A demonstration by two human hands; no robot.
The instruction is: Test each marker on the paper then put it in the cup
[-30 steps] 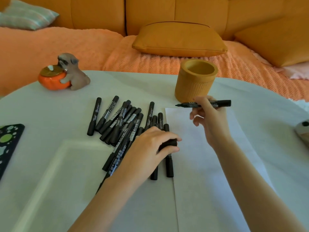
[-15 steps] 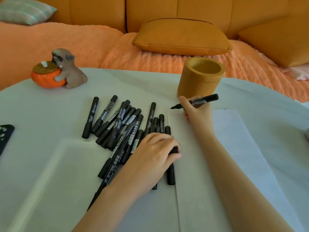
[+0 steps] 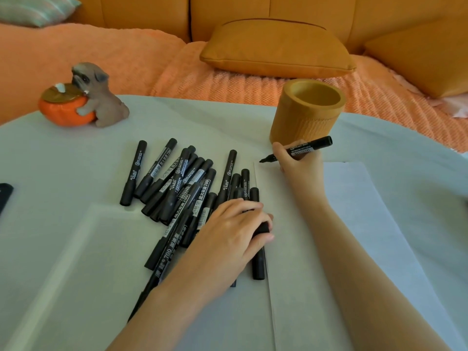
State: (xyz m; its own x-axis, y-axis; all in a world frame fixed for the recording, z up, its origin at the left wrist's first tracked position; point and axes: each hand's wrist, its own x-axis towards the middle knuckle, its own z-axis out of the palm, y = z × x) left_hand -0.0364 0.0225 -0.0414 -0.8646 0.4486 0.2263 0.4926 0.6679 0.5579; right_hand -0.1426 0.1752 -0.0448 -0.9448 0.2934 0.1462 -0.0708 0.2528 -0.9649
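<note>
My right hand (image 3: pixel 301 164) grips an uncapped black marker (image 3: pixel 310 147), its tip pointing left just above the top left corner of the white paper (image 3: pixel 349 206). The yellow cup (image 3: pixel 307 115) stands right behind that hand and looks empty. My left hand (image 3: pixel 235 229) rests on the pile of several black markers (image 3: pixel 182 183) left of the paper, thumb and fingers closed on a short black piece (image 3: pixel 262 228) that looks like a cap.
A pug figurine hugging an orange pot (image 3: pixel 83 97) sits at the table's back left. A dark object (image 3: pixel 5 196) pokes in at the left edge. An orange sofa with cushions (image 3: pixel 273 46) lies behind the round white table (image 3: pixel 63 158).
My right hand has lowered the marker and moved it left, from level in front of the cup to tip-down at the paper's top corner. My left hand stayed on the pile.
</note>
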